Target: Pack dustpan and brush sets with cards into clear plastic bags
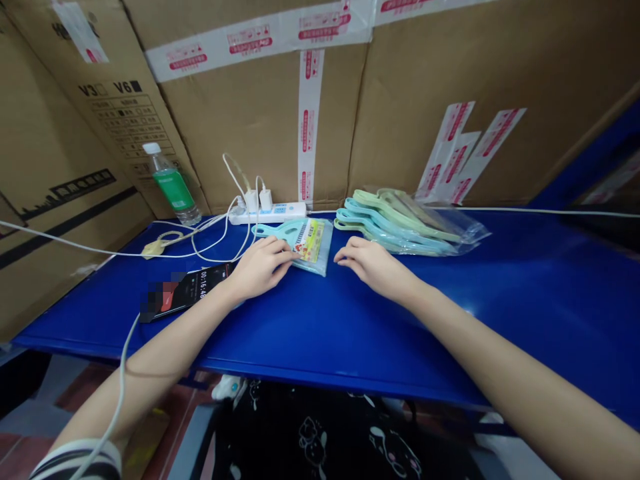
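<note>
On the blue tabletop lies a flat clear bag point(316, 248) with a yellow-green label and a light-blue plastic handle sticking out at its upper left. My left hand point(263, 268) has its fingers closed at the left edge of this labelled bag, the fingertips pressed on it by the label. Just right of the bag, my right hand point(371, 261) is curled, fingers bent together, a small gap between it and the bag; I see nothing in it. Behind my right hand lies a pile of pale green and light-blue handled plastic pieces point(400, 223) in clear bags.
A white power strip point(280, 212) with chargers and loose cables stands at the back. To its left are a water bottle point(175, 188) and a beige plug point(154, 248). A phone point(193, 291) lies beside my left forearm. Cardboard boxes point(250, 113) wall the table's back.
</note>
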### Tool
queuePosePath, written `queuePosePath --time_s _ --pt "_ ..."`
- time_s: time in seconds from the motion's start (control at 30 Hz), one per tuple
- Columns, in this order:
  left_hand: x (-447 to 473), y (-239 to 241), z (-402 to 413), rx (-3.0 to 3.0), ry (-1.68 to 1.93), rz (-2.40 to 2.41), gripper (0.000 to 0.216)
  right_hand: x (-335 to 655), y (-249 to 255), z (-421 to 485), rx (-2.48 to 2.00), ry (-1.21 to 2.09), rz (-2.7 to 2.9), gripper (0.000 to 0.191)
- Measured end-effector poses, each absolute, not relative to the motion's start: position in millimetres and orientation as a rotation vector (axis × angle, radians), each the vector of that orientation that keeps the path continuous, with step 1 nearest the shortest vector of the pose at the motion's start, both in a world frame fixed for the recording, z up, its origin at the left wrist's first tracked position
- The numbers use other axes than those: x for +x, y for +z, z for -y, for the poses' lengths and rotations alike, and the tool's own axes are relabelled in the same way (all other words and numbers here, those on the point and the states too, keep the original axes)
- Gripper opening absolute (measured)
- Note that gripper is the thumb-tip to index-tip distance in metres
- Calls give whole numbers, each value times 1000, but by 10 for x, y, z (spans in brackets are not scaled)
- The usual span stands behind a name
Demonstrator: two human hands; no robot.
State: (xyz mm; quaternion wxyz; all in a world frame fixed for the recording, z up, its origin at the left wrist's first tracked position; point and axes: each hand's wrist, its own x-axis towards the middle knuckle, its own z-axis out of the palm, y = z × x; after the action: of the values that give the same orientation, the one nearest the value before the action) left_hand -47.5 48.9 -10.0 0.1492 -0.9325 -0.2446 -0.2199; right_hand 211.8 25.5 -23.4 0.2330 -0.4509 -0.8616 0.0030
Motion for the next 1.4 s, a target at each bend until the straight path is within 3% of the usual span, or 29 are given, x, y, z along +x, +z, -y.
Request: queuePosePath --time_s 0.3,0.9,1.2,1.4 --pt "-512 -45 -449 -2648 -538 1013 33 2204 -180 -299 -1300 8 2342 25" --pt "-393 -156 -380 -2768 -305 842 39 2064 -116 -202 -1362 206 2443 20" --pt "-306 -159 -333 -2839 -204 852 50 2072 -176 -188 -1215 -62 2475 25" --pt "-234 -218 -394 -2979 -389 907 52 2052 -202 -183 -1162 -59 2530 20"
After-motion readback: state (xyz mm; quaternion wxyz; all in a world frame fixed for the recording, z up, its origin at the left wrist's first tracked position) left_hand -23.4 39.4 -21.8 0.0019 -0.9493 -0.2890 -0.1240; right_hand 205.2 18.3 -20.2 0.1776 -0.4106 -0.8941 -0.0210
